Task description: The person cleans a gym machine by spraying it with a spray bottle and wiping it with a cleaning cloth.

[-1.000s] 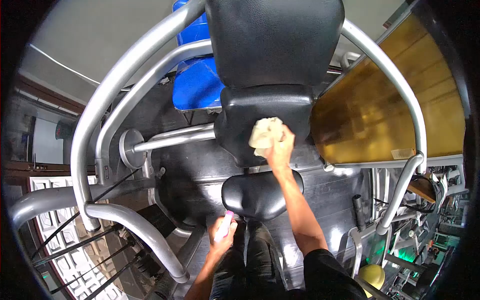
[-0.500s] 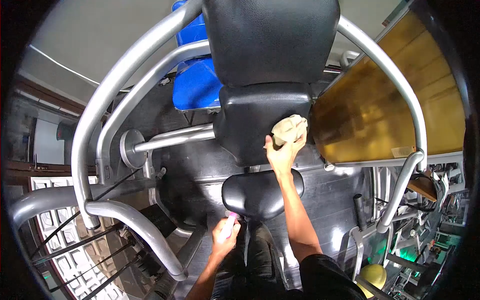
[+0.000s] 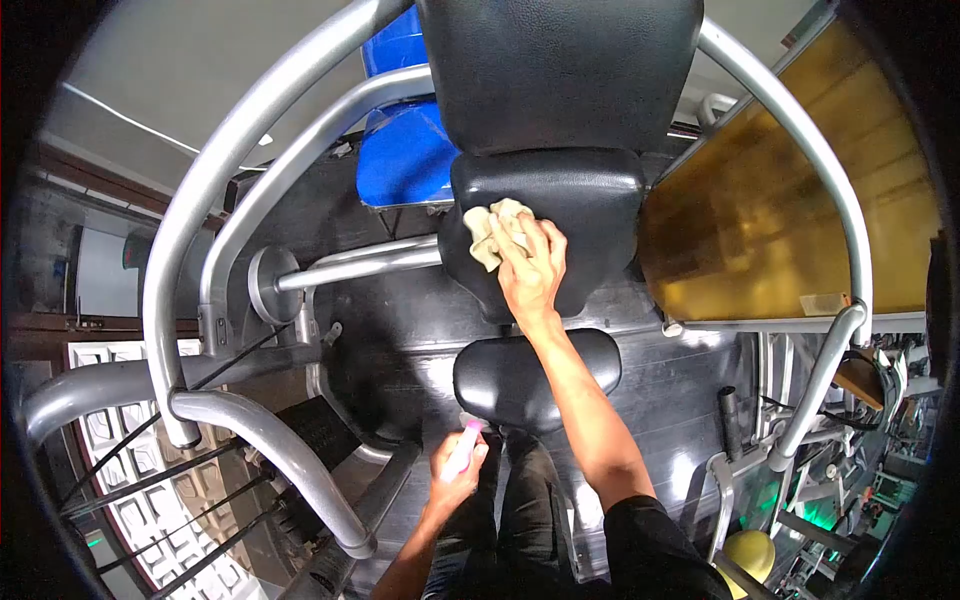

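Note:
My right hand [image 3: 533, 268] presses a crumpled cream cloth [image 3: 484, 238] onto the left part of the black padded seat [image 3: 590, 215] of a gym machine. Its fingers are bent over the cloth. Lower down, near my thighs, my left hand [image 3: 455, 470] is wrapped around a small white bottle with a pink top [image 3: 464, 450]; most of the bottle is hidden by the fingers. Above the seat rises the black backrest [image 3: 565, 75]. A smaller black pad [image 3: 535, 378] sits below the seat, just past the bottle.
Curved silver tubes [image 3: 215, 150] frame the machine on both sides. Behind it at left stands a blue chair [image 3: 405, 160]. A yellowish-brown panel [image 3: 790, 210] lines the right. Weight equipment and a yellow ball [image 3: 748, 560] are at lower right. Dark flooring [image 3: 385, 320] shows below.
My right hand has moved the cloth leftward across the seat, from its right side to its left. My left hand keeps the bottle in nearly the same place. The view has shifted slightly.

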Demonstrator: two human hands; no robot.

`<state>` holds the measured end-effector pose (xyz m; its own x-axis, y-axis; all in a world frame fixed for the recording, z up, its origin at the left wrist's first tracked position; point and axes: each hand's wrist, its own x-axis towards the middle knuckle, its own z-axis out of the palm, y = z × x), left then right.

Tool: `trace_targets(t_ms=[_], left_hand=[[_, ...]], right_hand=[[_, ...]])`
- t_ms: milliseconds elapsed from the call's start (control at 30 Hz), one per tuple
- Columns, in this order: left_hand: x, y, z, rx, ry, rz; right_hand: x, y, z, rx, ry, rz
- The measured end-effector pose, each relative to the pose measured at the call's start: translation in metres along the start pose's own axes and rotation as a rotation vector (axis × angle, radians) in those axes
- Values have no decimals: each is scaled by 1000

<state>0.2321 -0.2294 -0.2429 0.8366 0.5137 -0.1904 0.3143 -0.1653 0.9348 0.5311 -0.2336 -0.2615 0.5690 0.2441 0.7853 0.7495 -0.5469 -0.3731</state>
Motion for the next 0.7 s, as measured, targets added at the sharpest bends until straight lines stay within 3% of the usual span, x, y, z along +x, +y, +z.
trace_targets(t_ms=[133, 267, 300, 367, 500, 700], left_hand=[[2, 3, 7, -91, -6, -33], [3, 9, 9, -36, -15, 44], [4, 11, 9, -5, -20, 75], [2, 9, 8, -23, -10, 55], [-4, 6, 5, -123, 20, -46], [-14, -4, -1, -113, 26, -100]], right_hand=[[14, -18, 8, -70, -96, -173], [30, -49, 17, -149, -588, -309], [29, -53, 25, -147, -586, -307], [23, -56, 43, -511, -812, -486], [7, -51, 54, -513, -741, -605], [-32, -14, 55, -121, -694, -759]])
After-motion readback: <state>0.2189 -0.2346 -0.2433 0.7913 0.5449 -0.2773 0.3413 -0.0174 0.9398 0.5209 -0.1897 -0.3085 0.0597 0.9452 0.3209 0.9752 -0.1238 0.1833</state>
